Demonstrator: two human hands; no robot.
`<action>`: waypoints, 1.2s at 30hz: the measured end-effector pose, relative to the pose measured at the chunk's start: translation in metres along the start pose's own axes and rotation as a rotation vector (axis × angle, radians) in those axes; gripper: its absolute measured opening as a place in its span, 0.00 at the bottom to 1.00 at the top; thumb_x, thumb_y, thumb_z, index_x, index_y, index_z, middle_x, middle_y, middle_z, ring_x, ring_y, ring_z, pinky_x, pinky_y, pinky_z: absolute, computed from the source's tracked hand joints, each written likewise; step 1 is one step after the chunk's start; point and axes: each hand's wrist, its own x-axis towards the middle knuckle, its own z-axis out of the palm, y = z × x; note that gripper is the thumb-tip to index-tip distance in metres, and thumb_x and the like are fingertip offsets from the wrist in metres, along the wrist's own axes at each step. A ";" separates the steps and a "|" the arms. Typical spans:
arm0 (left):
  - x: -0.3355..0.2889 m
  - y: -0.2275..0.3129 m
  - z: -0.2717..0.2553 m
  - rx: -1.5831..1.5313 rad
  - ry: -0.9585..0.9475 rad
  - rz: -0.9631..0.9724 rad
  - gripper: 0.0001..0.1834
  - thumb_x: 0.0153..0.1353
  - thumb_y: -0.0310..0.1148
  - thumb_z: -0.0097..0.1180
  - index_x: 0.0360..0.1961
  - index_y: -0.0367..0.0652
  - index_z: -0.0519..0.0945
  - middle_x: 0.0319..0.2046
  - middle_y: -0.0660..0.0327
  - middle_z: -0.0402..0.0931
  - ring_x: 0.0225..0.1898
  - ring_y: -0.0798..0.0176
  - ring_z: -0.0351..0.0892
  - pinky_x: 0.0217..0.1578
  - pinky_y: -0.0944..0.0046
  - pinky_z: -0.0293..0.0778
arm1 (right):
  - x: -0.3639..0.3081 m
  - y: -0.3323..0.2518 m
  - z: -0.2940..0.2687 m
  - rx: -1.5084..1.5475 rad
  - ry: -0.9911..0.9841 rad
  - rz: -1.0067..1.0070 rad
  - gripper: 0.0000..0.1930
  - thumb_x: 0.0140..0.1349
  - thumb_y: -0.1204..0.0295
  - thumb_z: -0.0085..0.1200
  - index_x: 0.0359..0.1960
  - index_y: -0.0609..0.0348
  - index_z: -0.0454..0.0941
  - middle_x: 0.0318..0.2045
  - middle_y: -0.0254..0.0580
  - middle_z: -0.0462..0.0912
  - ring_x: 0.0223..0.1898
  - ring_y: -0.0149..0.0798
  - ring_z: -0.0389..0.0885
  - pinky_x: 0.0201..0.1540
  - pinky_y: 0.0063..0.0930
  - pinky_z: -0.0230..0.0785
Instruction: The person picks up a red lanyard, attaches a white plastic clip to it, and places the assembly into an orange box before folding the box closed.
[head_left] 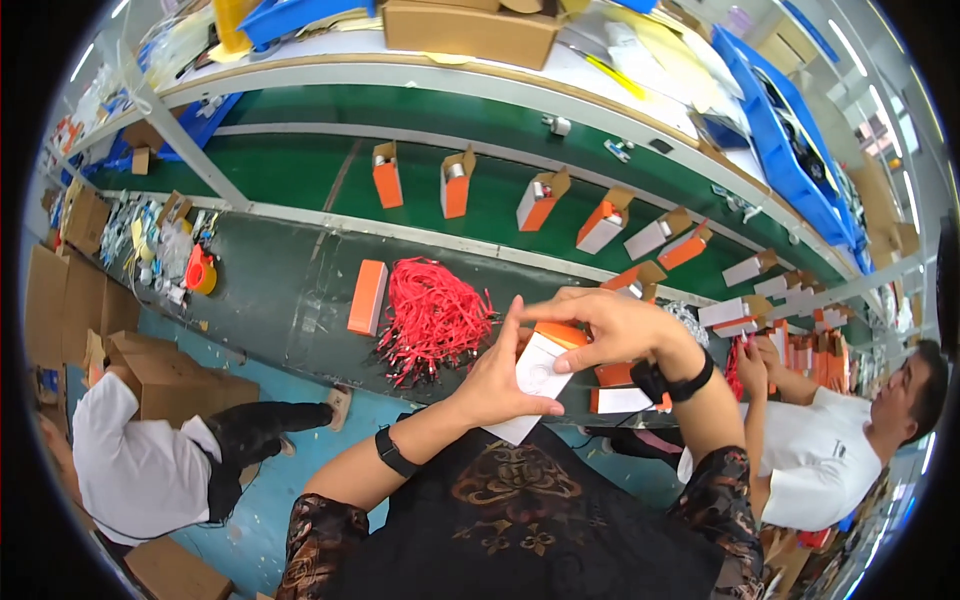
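Above the near edge of the dark bench I hold a small white-and-orange carton (537, 368) in front of my body. My left hand (495, 385) wraps its white side, fingers up along the left edge. From the right, my right hand (622, 325) grips the orange top end, its thumb pressed on the white face. The fingers behind the carton are partly hidden. Left of my hands lies a heap of red cords (435, 315). Beside it is a closed orange-and-white carton (368, 298). More cartons (620, 400) lie under and behind my right wrist.
Several open cartons (455, 185) stand in a row on the green belt (290, 170). Above is a shelf (350, 72) with a brown box (470, 32) and a blue tray (790, 145). Co-workers (810, 455) (150, 455) are on both sides. Bagged parts (160, 245) lie left.
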 end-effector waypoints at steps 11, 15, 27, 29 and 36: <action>0.011 -0.015 0.020 -0.118 -0.141 0.103 0.78 0.35 0.44 0.84 0.76 0.39 0.35 0.56 0.48 0.71 0.57 0.53 0.74 0.60 0.56 0.69 | -0.031 0.009 -0.007 -0.090 -0.089 -0.063 0.32 0.46 0.57 0.76 0.51 0.53 0.74 0.45 0.40 0.75 0.40 0.41 0.78 0.39 0.31 0.72; 0.014 -0.011 0.021 -0.126 -0.144 0.095 0.77 0.35 0.43 0.84 0.76 0.40 0.36 0.56 0.48 0.71 0.58 0.53 0.73 0.60 0.57 0.68 | -0.035 0.014 -0.004 -0.137 -0.032 -0.136 0.33 0.44 0.56 0.77 0.48 0.54 0.72 0.42 0.40 0.74 0.39 0.39 0.77 0.38 0.32 0.71; 0.025 -0.013 0.019 -0.523 -0.373 -0.033 0.64 0.55 0.39 0.73 0.76 0.44 0.33 0.60 0.49 0.69 0.62 0.60 0.71 0.63 0.59 0.64 | -0.038 -0.002 -0.030 0.147 -0.409 0.218 0.28 0.54 0.73 0.70 0.52 0.58 0.65 0.38 0.40 0.80 0.33 0.27 0.81 0.30 0.23 0.75; 0.025 -0.014 0.019 -0.518 -0.370 -0.031 0.65 0.54 0.40 0.73 0.76 0.43 0.33 0.58 0.49 0.70 0.60 0.60 0.72 0.62 0.59 0.65 | -0.037 -0.007 -0.028 0.194 -0.368 0.348 0.27 0.52 0.75 0.68 0.51 0.58 0.66 0.36 0.41 0.81 0.32 0.28 0.81 0.30 0.25 0.73; 0.023 -0.015 0.021 -0.396 -0.317 -0.032 0.67 0.49 0.42 0.76 0.76 0.39 0.35 0.58 0.49 0.70 0.57 0.59 0.74 0.60 0.59 0.67 | -0.040 -0.018 -0.014 -0.025 -0.199 0.310 0.28 0.48 0.77 0.65 0.51 0.58 0.65 0.41 0.45 0.81 0.36 0.30 0.82 0.35 0.25 0.74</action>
